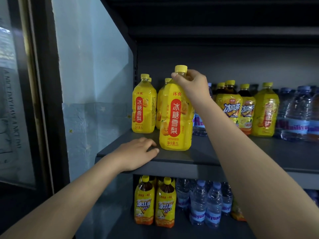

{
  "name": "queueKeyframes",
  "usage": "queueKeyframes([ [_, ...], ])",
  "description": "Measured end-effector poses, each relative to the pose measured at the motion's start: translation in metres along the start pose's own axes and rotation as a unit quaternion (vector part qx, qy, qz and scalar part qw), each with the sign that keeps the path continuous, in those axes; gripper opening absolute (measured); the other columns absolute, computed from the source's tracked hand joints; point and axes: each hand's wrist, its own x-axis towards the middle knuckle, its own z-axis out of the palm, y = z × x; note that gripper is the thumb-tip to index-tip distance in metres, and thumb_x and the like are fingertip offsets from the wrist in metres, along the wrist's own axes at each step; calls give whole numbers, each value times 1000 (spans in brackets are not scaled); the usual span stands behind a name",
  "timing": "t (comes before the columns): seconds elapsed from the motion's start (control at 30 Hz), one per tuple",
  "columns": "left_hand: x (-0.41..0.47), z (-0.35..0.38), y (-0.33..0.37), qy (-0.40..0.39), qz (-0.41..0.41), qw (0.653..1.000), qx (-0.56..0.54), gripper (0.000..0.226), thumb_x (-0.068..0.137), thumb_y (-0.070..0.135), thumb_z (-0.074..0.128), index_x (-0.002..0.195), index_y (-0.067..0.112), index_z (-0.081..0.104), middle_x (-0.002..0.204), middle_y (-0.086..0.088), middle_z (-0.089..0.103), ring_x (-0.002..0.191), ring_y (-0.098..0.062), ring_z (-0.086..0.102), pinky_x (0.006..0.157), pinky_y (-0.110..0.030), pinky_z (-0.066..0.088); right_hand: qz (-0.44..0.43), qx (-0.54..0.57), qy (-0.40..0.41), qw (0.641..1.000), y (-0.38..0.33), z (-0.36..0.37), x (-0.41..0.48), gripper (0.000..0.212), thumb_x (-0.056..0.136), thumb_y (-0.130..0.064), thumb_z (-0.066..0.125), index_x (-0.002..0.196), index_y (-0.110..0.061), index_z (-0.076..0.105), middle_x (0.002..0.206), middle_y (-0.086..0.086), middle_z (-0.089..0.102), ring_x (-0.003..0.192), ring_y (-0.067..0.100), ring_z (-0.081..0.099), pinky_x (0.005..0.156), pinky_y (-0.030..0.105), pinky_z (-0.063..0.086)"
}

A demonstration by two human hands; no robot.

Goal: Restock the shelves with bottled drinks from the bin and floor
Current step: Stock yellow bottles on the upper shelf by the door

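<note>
– Bottle (176,116) first: it stands near the front edge of the shelf (224,156), and your right hand (191,83) has its grip clamped on the neck just under the cap. What could go wrong?
– Held that high, it could tip forward off the edge on release, or bump the yellow bottles (144,104) behind it. Your left hand (136,153) lies flat on the shelf by its base, holding nothing.
– Anything hidden?
– Yes: the bin and floor are out of view, and the row behind is mostly covered.
</note>
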Motion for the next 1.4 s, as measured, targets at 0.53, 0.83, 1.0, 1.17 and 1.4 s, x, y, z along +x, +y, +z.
queueKeyframes([
  [0.53, -3, -3, 4, -8, -9, 1000, -6, 47, 96, 51, 26, 136, 30, 37, 145, 8, 35, 131, -12, 35, 105, -36, 35, 47, -23, -140, 989, 25, -20, -15, 100, 65, -26, 83, 146, -23, 25, 129, 4, 53, 111, 23, 57, 91, 47, 53],
  [0.83, -4, -3, 6, -10, -9, 1000, -3, 47, 97, 50, 25, 138, 29, 35, 146, 7, 34, 132, -13, 34, 106, -35, 34, 31, -46, -121, 991, 30, -20, -9, 94, 65, -29, 83, 143, -19, 32, 125, 3, 55, 110, 22, 58, 90, 46, 53],
  [1.0, -5, -3, 7, -9, -8, 1000, -5, 47, 97, 49, 25, 138, 29, 36, 147, 7, 34, 132, -12, 34, 106, -36, 34, 24, -76, -103, 991, 35, -8, -2, 93, 66, -32, 81, 143, -19, 30, 130, 4, 53, 114, 22, 55, 93, 43, 52],
  [1.17, -4, -2, 6, -6, -7, 1000, -2, 47, 97, 50, 25, 138, 29, 36, 147, 7, 34, 132, -13, 35, 105, -34, 35, 29, -93, -97, 991, 43, 4, 7, 91, 70, -32, 79, 144, -18, 28, 134, 5, 50, 119, 24, 52, 90, 37, 49],
  [1.4, -1, 0, 3, 0, -10, 1000, -1, 48, 96, 51, 25, 138, 30, 36, 147, 7, 34, 133, -13, 34, 107, -36, 33, 35, -149, -98, 983, 51, 19, 22, 93, 71, -36, 78, 145, -17, 25, 139, 10, 42, 123, 28, 48, 94, 39, 46],
])
